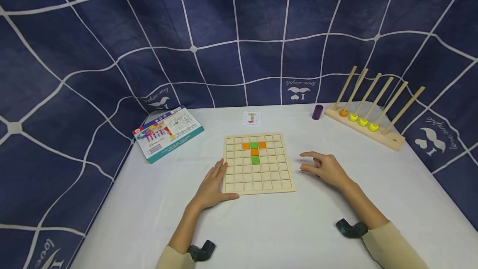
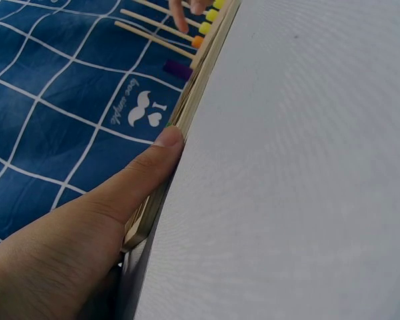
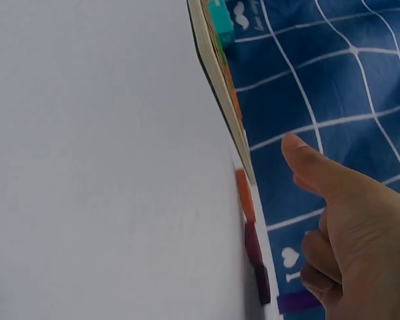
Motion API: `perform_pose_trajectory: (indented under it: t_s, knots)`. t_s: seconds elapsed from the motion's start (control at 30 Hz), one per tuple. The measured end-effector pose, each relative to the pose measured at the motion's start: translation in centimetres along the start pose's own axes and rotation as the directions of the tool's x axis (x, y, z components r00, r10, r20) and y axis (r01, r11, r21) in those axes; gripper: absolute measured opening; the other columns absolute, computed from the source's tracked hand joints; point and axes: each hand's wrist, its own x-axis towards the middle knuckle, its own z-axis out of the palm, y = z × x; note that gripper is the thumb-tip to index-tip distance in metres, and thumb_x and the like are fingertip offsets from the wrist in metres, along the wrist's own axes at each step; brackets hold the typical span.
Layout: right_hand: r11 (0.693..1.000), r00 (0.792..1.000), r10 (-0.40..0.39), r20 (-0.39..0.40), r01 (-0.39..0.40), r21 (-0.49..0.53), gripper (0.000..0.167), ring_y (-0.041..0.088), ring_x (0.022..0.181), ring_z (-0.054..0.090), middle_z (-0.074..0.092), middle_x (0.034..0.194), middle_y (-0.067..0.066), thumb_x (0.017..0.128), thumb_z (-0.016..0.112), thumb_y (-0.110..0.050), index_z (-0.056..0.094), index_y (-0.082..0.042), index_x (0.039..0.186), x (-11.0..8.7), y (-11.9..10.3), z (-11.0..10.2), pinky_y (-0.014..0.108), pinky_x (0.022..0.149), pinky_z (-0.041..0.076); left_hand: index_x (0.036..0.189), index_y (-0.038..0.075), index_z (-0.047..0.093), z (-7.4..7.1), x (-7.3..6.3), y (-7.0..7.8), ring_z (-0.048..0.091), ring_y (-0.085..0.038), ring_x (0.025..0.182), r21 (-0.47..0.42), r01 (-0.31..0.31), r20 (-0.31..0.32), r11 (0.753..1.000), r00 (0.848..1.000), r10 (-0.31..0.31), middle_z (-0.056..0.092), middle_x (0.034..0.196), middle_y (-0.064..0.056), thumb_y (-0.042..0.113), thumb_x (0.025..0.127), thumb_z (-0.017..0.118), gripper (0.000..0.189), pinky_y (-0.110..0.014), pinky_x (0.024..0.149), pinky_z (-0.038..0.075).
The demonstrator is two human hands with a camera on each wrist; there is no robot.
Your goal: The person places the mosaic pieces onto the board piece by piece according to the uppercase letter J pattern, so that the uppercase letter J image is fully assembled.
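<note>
My left hand (image 1: 212,189) rests at the near-left corner of a wooden grid board (image 1: 244,177), fingers along its left side and thumb by the near edge. In the left wrist view the thumb (image 2: 147,170) touches the board's rim. Orange and green square tiles (image 1: 254,152) sit in the board's cells: three in a row, two below the middle one. To the right of the board, my right hand (image 1: 328,170) hovers with index finger and thumb apart and nothing visible between them. Its other fingers (image 3: 320,257) are bent in the right wrist view.
A pattern card (image 1: 252,118) lies beyond the board. A flat printed box (image 1: 168,133) is at the back left. A purple cylinder (image 1: 318,112) stands near a wooden peg rack (image 1: 366,128) with orange and yellow beads. Orange and dark red pieces (image 3: 252,241) show past the board's edge.
</note>
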Motion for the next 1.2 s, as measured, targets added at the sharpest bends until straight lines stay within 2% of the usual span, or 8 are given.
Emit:
perform_pose_trajectory:
  t_s: [0.13,0.3,0.53,0.93,1.2]
  knots:
    - [0.999,0.999,0.041,0.032,-0.040,-0.023,0.037,0.001,0.041,0.032,0.034,0.049,-0.014,0.075,0.076,-0.032,0.068,-0.015,0.108,-0.9,0.7,-0.9,0.020,0.040,0.026,0.146,0.002,0.020,0.0,0.0,0.0,0.005,-0.020,0.140,-0.002,-0.002,0.002,1.000,1.000,0.002,0.010,0.153,-0.010,0.066,0.063,0.070,0.116,-0.034,0.112,0.007]
    - [0.995,0.992,0.098,0.084,-0.094,-0.044,0.038,0.002,0.045,0.025,0.030,0.050,-0.013,0.074,0.077,-0.034,0.069,-0.016,0.107,-1.3,1.1,-1.0,0.019,0.041,0.022,0.146,0.002,0.019,0.0,0.0,-0.1,0.005,-0.020,0.140,-0.008,-0.003,0.002,1.000,1.000,0.003,0.010,0.153,-0.010,0.067,0.063,0.069,0.117,-0.035,0.112,0.006]
    - [0.991,0.987,0.107,0.117,-0.096,-0.091,0.036,0.003,0.046,0.025,0.029,0.051,-0.012,0.074,0.077,-0.034,0.071,-0.014,0.103,-1.5,1.4,-0.6,0.019,0.042,0.021,0.147,0.004,0.019,0.1,0.0,-0.2,0.004,-0.019,0.140,-0.010,0.005,0.005,1.000,1.000,-0.005,0.010,0.154,-0.008,0.066,0.063,0.070,0.116,-0.034,0.112,0.007]
    - [0.994,0.991,0.099,0.085,-0.096,-0.044,0.026,0.001,0.043,0.023,0.028,0.049,-0.014,0.077,0.076,-0.029,0.071,-0.017,0.099,-1.4,1.3,-0.4,0.019,0.040,0.022,0.146,0.003,0.020,0.0,0.0,-0.2,0.005,-0.019,0.140,-0.001,-0.005,0.003,1.000,1.000,0.005,0.010,0.154,-0.009,0.067,0.063,0.069,0.116,-0.034,0.112,0.007]
    - [1.000,1.000,0.016,0.021,-0.016,0.014,0.025,-0.001,0.043,0.021,0.027,0.050,-0.016,0.077,0.076,-0.024,0.070,-0.020,0.101,-0.4,0.0,0.2,0.018,0.038,0.020,0.146,0.002,0.020,-0.1,0.0,-0.1,0.005,-0.019,0.140,-0.008,-0.003,0.007,1.000,1.000,0.003,0.010,0.153,-0.010,0.066,0.064,0.070,0.116,-0.033,0.112,0.006]
